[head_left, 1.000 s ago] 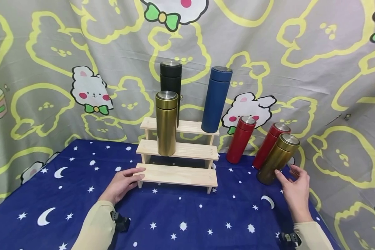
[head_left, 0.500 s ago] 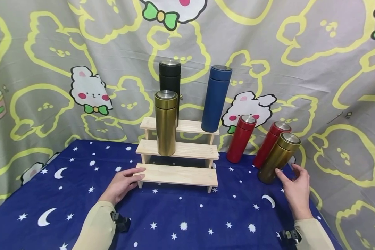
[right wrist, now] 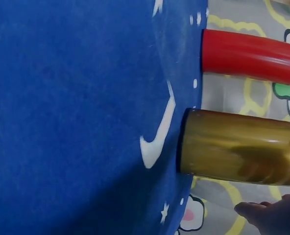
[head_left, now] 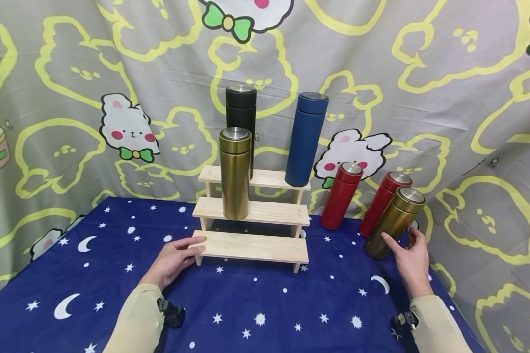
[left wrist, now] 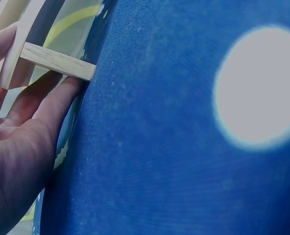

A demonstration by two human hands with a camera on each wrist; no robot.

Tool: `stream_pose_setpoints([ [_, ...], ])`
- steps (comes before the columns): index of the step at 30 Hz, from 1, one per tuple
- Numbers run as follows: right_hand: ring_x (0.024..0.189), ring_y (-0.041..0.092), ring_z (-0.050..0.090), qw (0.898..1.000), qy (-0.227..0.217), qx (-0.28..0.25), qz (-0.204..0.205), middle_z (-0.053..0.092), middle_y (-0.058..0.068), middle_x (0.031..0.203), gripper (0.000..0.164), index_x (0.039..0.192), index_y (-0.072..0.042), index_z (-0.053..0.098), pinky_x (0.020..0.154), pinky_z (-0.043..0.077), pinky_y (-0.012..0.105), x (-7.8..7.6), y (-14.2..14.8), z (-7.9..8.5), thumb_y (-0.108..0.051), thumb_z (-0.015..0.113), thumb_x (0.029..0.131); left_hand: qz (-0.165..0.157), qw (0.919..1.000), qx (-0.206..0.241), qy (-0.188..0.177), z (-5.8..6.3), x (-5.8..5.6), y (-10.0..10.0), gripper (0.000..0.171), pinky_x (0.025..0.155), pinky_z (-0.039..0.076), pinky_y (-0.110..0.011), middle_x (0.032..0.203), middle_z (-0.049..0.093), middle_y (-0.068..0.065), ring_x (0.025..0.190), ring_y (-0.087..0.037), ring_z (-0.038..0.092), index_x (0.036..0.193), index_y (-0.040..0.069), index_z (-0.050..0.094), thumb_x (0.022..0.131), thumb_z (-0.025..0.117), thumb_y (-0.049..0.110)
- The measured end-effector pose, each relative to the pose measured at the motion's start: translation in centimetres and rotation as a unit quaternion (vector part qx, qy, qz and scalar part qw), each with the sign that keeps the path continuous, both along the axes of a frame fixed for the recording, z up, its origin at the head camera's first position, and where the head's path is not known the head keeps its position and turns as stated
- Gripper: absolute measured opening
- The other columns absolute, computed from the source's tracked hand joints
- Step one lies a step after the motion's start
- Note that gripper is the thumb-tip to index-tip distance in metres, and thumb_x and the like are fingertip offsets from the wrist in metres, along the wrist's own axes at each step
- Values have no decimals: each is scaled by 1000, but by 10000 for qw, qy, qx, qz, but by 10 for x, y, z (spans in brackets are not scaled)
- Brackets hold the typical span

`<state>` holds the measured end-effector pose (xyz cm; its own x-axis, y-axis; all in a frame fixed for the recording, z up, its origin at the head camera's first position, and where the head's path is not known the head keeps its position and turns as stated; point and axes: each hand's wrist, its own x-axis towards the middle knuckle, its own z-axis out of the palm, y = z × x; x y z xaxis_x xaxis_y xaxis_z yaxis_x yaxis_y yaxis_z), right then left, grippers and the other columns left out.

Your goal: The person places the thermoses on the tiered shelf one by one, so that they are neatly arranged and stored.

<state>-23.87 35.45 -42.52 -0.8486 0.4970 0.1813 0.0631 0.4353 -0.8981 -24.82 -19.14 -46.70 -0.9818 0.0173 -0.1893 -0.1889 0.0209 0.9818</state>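
Note:
My left hand holds the left end of the lowest step of a three-tier wooden stand; in the left wrist view, fingers lie beside its wooden leg. At the right, my right hand is at a gold thermos, thumb in front of its body and fingers towards its right side. In the right wrist view a gap shows between fingertips and the gold thermos. Another gold thermos stands on the middle step. A black thermos and a blue thermos occupy the top step.
Two red thermoses stand on the table right of the stand: one nearer it, the other partly behind the gold thermos. A dark blue star-patterned cloth covers the table. A patterned grey curtain hangs behind.
My right hand has shifted slightly left and closer around the gold thermos, its thumb now further across the front. The left hand and the stand stay in place.

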Motion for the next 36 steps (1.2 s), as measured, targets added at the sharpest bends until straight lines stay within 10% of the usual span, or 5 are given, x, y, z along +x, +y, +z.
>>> stream_pose_setpoints([
  [14,130,40,41,9998,109,106,112,40,27,143,78,147,3,29,105,37,54,-19,0,-5,-34,70,92,21,10000,-26,-23,0,0,0,52,99,47,-39,145,43,-20,111,-20,59,131,2,63,86,79,23],
  [23,114,33,50,9995,151,252,-152,51,26,130,69,140,6,39,84,41,25,-22,0,-10,-33,70,92,-15,10000,-30,25,-1,0,0,51,98,48,-38,145,43,-20,110,-19,59,130,1,63,86,79,22],
  [36,100,14,55,9998,89,109,-124,58,19,127,68,140,-1,48,76,43,14,-17,-8,-3,-31,77,87,-32,10000,-47,1,1,-1,-1,51,97,49,-38,145,43,-21,110,-20,60,129,1,64,86,79,22],
])
